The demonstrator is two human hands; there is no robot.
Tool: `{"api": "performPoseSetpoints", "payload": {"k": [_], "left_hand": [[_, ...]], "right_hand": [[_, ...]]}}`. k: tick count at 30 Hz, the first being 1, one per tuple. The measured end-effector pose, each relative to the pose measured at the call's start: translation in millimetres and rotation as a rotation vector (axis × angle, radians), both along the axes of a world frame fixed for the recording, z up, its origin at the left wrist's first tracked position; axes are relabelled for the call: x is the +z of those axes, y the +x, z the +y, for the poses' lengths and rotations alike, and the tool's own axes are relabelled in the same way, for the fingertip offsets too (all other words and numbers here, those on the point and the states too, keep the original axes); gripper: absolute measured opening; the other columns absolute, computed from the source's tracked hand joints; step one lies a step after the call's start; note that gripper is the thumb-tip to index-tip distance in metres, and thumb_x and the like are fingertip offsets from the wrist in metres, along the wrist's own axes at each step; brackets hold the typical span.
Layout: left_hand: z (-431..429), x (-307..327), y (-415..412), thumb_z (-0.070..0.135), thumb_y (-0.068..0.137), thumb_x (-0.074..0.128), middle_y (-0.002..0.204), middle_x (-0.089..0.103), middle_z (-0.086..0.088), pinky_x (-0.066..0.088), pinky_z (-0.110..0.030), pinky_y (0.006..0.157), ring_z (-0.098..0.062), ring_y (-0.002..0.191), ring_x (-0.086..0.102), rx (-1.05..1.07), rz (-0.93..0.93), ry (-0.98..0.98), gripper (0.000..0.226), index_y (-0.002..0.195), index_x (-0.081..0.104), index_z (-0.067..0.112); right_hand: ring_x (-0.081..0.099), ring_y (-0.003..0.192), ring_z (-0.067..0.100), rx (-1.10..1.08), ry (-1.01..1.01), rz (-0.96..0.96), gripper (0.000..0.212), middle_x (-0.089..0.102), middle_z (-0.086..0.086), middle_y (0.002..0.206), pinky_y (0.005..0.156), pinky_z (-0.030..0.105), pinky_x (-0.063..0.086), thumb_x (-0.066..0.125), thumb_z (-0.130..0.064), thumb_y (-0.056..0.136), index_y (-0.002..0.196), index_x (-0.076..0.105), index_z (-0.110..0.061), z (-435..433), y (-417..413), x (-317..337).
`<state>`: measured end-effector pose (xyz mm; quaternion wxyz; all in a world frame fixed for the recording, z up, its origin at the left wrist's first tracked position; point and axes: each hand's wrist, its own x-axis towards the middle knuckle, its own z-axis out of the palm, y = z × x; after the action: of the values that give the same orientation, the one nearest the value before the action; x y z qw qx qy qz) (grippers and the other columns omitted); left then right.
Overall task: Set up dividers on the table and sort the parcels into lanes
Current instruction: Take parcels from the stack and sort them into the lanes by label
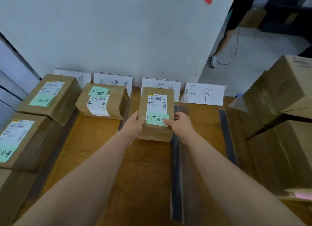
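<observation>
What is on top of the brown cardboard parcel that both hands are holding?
On the brown cardboard parcel lie a white shipping label and a green sticky note with handwriting. The right hand thumb covers the note's last character; the left hand grips the other side.

A pale grey wall (118,31) fills the far side of the view, with a small red tag (207,0) stuck high on it toward the right. At the far left a lighter panel (10,65) with dark diagonal lines meets the wall. Past the wall's right edge, a light floor (249,56) opens out; a bystander stands there, one bare leg (222,41) and a pale shoe (213,61) in view, below dark clothing. A thin black cable (235,48) trails across the floor beside the shoe. Farther back, dark furniture (287,11) and a brown carton (253,17) look blurred.
</observation>
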<state>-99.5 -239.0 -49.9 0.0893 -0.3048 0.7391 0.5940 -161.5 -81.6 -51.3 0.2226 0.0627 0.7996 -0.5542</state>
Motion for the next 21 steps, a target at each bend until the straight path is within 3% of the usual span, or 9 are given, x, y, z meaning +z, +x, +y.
{"api": "performPoseSetpoints", "payload": {"k": [4,11,17,19,21], "left_hand": [[-1.2,-8.6,-9.3,0.025,0.105,0.038,0.131,0.059,-0.003,0.051,-0.048,0.098,-0.024,0.116,0.056,0.018,-0.014,-0.006,0.041,0.146,0.038,0.023],[-4.9,-18.9,-16.1,0.023,0.106,0.036,0.137,0.055,-0.002,0.051,-0.039,0.097,-0.02,0.12,0.054,0.019,-0.013,-0.071,0.046,0.151,0.029,0.024],[-1.9,-21.7,-16.9,0.024,0.106,0.036,0.142,0.051,-0.003,0.043,-0.022,0.076,-0.016,0.113,0.051,0.007,-0.023,-0.227,0.05,0.153,0.024,0.02],[-0.1,-18.7,-15.5,0.02,0.104,0.039,0.14,0.052,-0.006,0.043,-0.014,0.065,-0.016,0.107,0.052,-0.019,-0.002,-0.331,0.045,0.148,0.03,0.017],[2.5,-13.0,-12.9,0.015,0.102,0.045,0.134,0.053,-0.008,0.053,-0.02,0.066,-0.017,0.106,0.055,-0.069,0.057,-0.448,0.034,0.135,0.04,0.017]], "right_hand": [[0.063,0.108,0.019,0.009,0.037,-0.012,0.043,0.063,0.006,0.124,0.079,0.03,0.057,0.072,-0.017,0.085,0.121,0.05,-0.014,-3.7,-9.9,-9.9],[0.061,0.107,0.016,0.051,0.092,0.012,0.043,0.062,0.003,0.127,0.057,0.018,0.051,0.072,-0.02,0.085,0.12,0.047,-0.019,-8.9,-14.9,-18.3],[0.06,0.113,0.018,0.094,0.169,0.074,0.045,0.06,0.004,0.13,0.054,0.014,0.048,0.068,-0.023,0.089,0.127,0.045,-0.017,-9.4,-12.6,-17.1],[0.059,0.11,0.015,0.109,0.219,0.128,0.045,0.059,0.003,0.132,0.047,0.008,0.046,0.066,-0.025,0.091,0.13,0.045,-0.016,-8.2,-8.6,-12.4],[0.058,0.112,0.016,0.118,0.275,0.202,0.045,0.057,0.003,0.134,0.039,0.003,0.04,0.064,-0.026,0.092,0.132,0.045,-0.016,-5.8,-2.8,-4.0]]}}
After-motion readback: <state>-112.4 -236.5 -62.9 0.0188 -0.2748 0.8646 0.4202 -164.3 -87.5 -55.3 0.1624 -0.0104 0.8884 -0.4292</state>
